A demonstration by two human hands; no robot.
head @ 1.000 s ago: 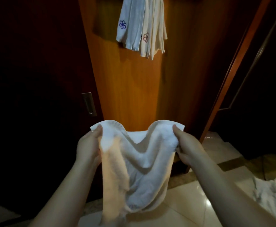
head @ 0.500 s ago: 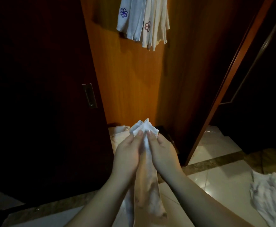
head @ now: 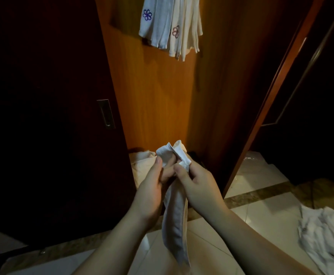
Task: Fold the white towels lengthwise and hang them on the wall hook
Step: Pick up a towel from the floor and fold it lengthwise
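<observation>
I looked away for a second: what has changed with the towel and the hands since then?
The left hand and right hand came together, folding the spread towel into a narrow hanging strip; both still pinch its top corners. The hung towels and the pile on the floor stayed put.

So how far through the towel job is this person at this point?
Partly done. Several folded towels already hang on the wood panel; the hook itself is out of view. In hand: the left hand and right hand pinch the top of a white towel folded into a narrow strip. Left: hanging it, then the crumpled towels on the floor.
</observation>
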